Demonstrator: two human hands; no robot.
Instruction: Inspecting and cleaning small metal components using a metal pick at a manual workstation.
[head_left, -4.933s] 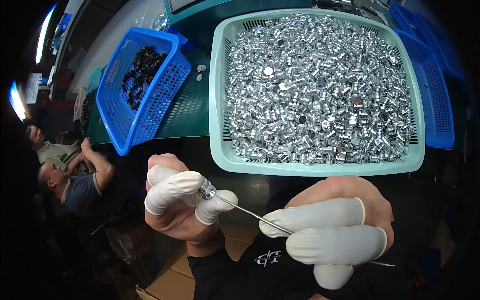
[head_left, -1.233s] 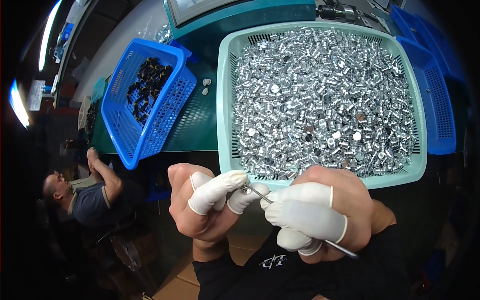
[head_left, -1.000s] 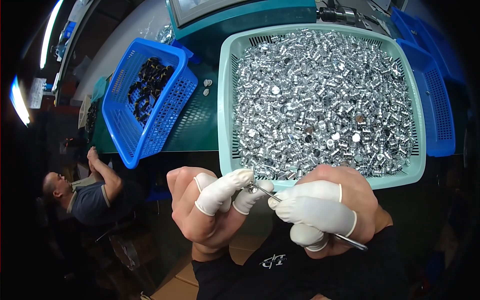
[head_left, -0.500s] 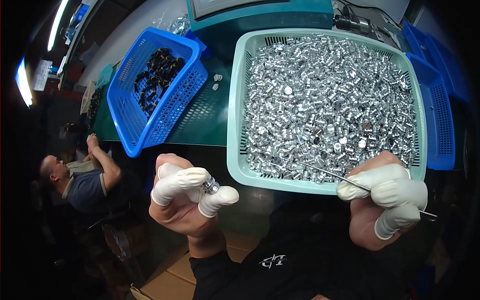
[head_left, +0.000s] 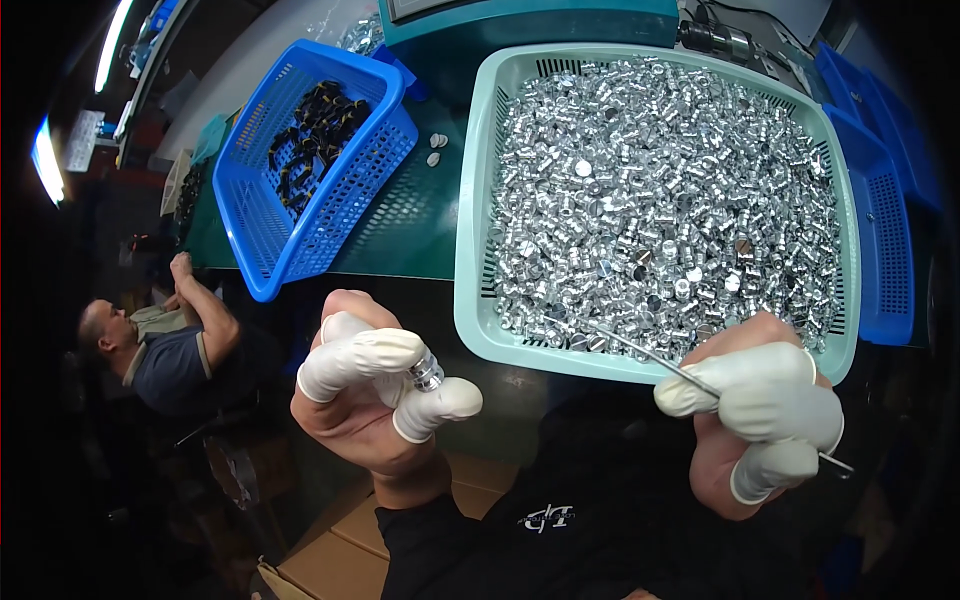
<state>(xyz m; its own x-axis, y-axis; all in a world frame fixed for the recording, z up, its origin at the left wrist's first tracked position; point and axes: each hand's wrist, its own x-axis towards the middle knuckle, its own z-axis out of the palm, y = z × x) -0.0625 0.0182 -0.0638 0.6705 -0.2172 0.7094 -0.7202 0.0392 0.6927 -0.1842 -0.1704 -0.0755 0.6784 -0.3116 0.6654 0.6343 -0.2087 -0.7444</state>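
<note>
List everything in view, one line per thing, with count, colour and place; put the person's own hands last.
teal basket: one, centre, on the bench.
silver metal parts: too many to count, filling the teal basket.
blue basket: one, left of the teal basket.
black parts: a heap, inside the blue basket.
blue tray: one, right edge.
white caps: two, on the green bench top between the baskets.
co-worker: one, seated lower left.
cardboard boxes: brown, below.
left hand: white finger cots, pinching one small silver part.
right hand: white finger cots, holding a thin metal pick.
</note>
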